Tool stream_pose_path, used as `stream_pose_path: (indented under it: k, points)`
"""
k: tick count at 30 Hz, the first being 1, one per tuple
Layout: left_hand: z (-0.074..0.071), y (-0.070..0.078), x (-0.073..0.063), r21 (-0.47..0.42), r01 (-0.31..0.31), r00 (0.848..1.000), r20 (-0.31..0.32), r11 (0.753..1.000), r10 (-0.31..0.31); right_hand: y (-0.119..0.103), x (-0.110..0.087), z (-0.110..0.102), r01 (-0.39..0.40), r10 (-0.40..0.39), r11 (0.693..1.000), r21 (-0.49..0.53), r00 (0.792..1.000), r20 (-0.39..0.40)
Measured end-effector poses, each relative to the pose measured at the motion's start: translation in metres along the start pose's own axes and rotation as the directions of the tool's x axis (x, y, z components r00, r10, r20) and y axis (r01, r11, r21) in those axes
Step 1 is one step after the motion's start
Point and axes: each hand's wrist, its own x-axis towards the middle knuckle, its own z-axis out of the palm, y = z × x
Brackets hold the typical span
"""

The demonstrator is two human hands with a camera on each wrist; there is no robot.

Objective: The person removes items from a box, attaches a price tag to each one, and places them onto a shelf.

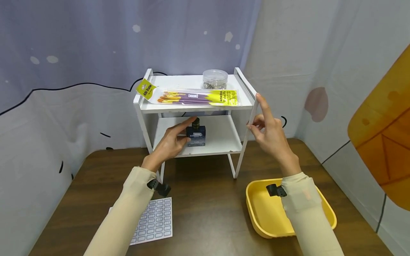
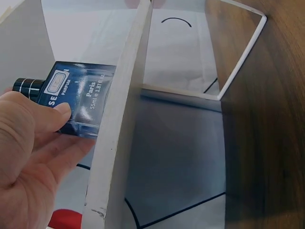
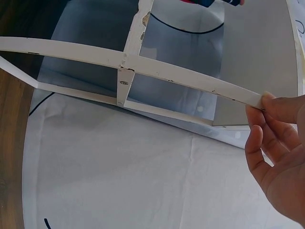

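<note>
A dark blue perfume bottle (image 1: pixel 196 137) with a black cap stands on the lower board of a small white two-tier shelf (image 1: pixel 221 133). My left hand (image 1: pixel 169 144) grips it from the left, the thumb on its front and a finger reaching up to the cap. In the left wrist view the bottle (image 2: pixel 78 93) carries a small label sticker (image 2: pixel 58 82), and the shelf board's edge (image 2: pixel 114 114) hides its base. On the other side, my right hand (image 1: pixel 270 133) pinches the shelf's front right post. The right wrist view shows thumb and fingers on that post (image 3: pixel 190 81).
On the upper board lie a packet of paintbrushes (image 1: pixel 192 96) and a clear lidded jar (image 1: pixel 215 79). A yellow tray (image 1: pixel 262 213) sits on the table under my right forearm. The sticker sheet (image 1: pixel 153 220) is partly covered by my left sleeve. Curtains hang behind.
</note>
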Motion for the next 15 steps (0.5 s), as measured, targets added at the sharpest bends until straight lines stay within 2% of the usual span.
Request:
stream_pose_path:
  k: [8, 15]
  points:
    - [-0.0003, -0.004, 0.0036, 0.068, 0.015, 1.0, -0.011, 0.998, -0.014, 0.0001, -0.0005, 0.0005, 0.014, -0.014, 1.0, -0.004, 1.0, -0.007]
    - [0.0, -0.0065, 0.0022, 0.014, 0.019, 1.0, -0.01, 1.0, -0.019, -0.0025, -0.0007, -0.0006, 0.002, -0.002, 1.0, -0.006, 1.0, 0.007]
